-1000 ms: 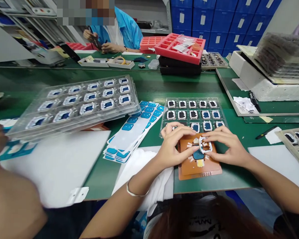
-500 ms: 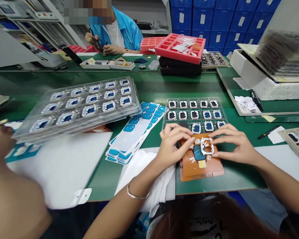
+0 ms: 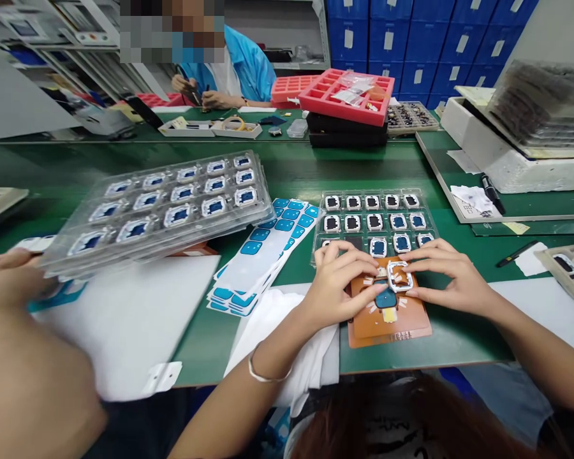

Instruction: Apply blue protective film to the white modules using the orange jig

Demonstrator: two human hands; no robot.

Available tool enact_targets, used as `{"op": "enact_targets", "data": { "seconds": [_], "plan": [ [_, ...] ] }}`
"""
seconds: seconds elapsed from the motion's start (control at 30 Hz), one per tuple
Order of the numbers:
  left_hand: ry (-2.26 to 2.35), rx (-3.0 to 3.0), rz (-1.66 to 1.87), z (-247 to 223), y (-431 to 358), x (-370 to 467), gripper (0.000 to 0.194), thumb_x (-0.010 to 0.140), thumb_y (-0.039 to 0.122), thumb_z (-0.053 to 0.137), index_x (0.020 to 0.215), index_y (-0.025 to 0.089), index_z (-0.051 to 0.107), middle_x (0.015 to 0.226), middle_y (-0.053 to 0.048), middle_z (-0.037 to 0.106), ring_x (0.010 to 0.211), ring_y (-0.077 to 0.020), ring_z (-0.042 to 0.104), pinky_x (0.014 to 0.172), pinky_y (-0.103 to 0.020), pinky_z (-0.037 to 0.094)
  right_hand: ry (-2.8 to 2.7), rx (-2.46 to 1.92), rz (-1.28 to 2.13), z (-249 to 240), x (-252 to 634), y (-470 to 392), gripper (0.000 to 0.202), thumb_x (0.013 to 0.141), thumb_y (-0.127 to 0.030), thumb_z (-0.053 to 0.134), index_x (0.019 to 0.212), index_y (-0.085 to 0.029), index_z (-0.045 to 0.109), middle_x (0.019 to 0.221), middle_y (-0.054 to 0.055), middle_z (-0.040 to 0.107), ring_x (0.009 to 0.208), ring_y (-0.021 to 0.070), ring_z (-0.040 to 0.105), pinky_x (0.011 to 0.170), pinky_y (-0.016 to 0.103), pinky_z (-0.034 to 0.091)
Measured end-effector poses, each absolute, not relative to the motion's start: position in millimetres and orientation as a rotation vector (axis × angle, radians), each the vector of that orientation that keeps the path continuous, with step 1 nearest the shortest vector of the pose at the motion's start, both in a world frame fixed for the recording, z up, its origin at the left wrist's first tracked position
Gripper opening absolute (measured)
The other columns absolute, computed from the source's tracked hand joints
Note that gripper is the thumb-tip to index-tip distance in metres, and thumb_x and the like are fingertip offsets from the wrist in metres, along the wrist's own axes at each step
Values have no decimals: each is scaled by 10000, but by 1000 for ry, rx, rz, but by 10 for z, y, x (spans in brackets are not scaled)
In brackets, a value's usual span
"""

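Note:
A white watch-case-like frame with an open middle is tilted above an orange fixture plate. My right hand grips its right edge between thumb and fingers. My left hand is at the frame's left side, thumb and index finger apart; I cannot tell whether their tips touch it. Beneath, on the plate, lies a dark blue square piece, partly covered by my left thumb and the frame. A yellow pad is just below it. Behind my hands, a clear tray carries rows of similar frames with dark or blue centres.
Left of my hands lie blue sticker sheets and a white cloth. A stack of clear trays slants farther left, beside a co-worker's blurred arm. A black pen lies right. Another person sits opposite.
My left fingers have moved right, closer to the frame. The frame has shifted slightly right and up and is more tilted. The co-worker's hand at the left has moved a little right.

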State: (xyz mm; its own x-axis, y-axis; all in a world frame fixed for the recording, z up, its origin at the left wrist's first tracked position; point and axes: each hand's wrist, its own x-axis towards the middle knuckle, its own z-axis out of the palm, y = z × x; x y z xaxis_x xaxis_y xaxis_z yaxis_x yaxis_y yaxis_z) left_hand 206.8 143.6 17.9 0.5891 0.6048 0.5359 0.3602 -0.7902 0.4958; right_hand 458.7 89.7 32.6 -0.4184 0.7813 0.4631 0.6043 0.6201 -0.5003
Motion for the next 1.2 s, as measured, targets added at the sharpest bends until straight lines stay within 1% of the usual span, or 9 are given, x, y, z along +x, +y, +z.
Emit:
{"op": "enact_targets", "data": {
  "seconds": [0.07, 0.17, 0.27, 0.37, 0.5, 0.63, 0.83, 1.0, 1.2],
  "plan": [
    [757, 2589, 1038, 179, 1432, 2061, 265, 875, 487, 646, 897, 225, 677, 982, -20, 743, 1003, -251, 544, 909, -452, 295, -2161, -1075, 341, 331, 4588, 894, 227, 867, -337, 737, 1068, -233, 715, 1151, 51, 708, 1014, 249, 583, 885, 452, 511],
    [733, 2663, 1049, 188, 1436, 2045, 350, 853, 564, 644, 929, 223, 671, 986, -29, 743, 990, -251, 551, 890, -438, 290, -2170, -1044, 357, 340, 4578, 889, 220, 875, -314, 724, 1079, -233, 708, 1159, 45, 707, 1018, 249, 569, 884, 458, 515],
    [690, 2724, 1059, 212, 1441, 2028, 510, 761, 681, 676, 975, 218, 672, 993, -48, 739, 979, -262, 551, 884, -435, 308, -2180, -988, 324, 337, 4549, 882, 219, 881, -295, 708, 1092, -240, 700, 1174, 49, 700, 1002, 248, 573, 869, 468, 508],
    [633, 2774, 1064, 233, 1443, 2020, 584, 713, 716, 694, 996, 205, 678, 965, -53, 744, 936, -253, 563, 849, -418, 335, -2186, -960, 285, 322, 4509, 871, 233, 880, -301, 701, 1106, -245, 692, 1177, 47, 696, 979, 241, 581, 854, 465, 503],
    [657, 2764, 1022, 237, 1440, 2023, 585, 720, 716, 687, 1011, 208, 682, 978, -52, 747, 927, -246, 569, 832, -407, 350, -2187, -939, 191, 299, 4465, 850, 241, 881, -321, 703, 1113, -256, 686, 1141, 39, 710, 942, 238, 588, 826, 454, 497],
    [625, 2756, 1070, 233, 1436, 2029, 598, 706, 695, 717, 1039, 201, 669, 988, -58, 742, 927, -249, 565, 820, -403, 351, -2195, -886, 91, 286, 4427, 837, 274, 861, -325, 740, 1113, -237, 676, 1146, 62, 711, 937, 249, 584, 798, 451, 490],
    [608, 2740, 1087, 240, 1430, 2035, 597, 716, 690, 714, 1038, 189, 671, 966, -55, 737, 909, -237, 562, 805, -400, 348, -2175, -853, 163, 252, 4372, 843, 232, 868, -305, 733, 1072, -207, 681, 1135, 86, 709, 915, 234, 580, 770, 420, 516],
    [622, 2715, 1030, 252, 1426, 2032, 554, 732, 664, 712, 1062, 219, 688, 1022, -56, 727, 959, -248, 553, 839, -416, 358, -2168, -881, 189, 211, 4352, 836, 203, 896, -335, 706, 1062, -220, 680, 1145, 73, 704, 917, 233, 569, 776, 430, 517],
    [616, 2692, 1014, 250, 1435, 2027, 517, 723, 628, 740, 1037, 219, 704, 1031, -61, 721, 973, -255, 547, 853, -426, 363, -2188, -888, 195, 207, 4348, 832, 192, 890, -326, 706, 1051, -223, 684, 1153, 69, 703, 930, 235, 570, 795, 427, 515]
  ]
}}
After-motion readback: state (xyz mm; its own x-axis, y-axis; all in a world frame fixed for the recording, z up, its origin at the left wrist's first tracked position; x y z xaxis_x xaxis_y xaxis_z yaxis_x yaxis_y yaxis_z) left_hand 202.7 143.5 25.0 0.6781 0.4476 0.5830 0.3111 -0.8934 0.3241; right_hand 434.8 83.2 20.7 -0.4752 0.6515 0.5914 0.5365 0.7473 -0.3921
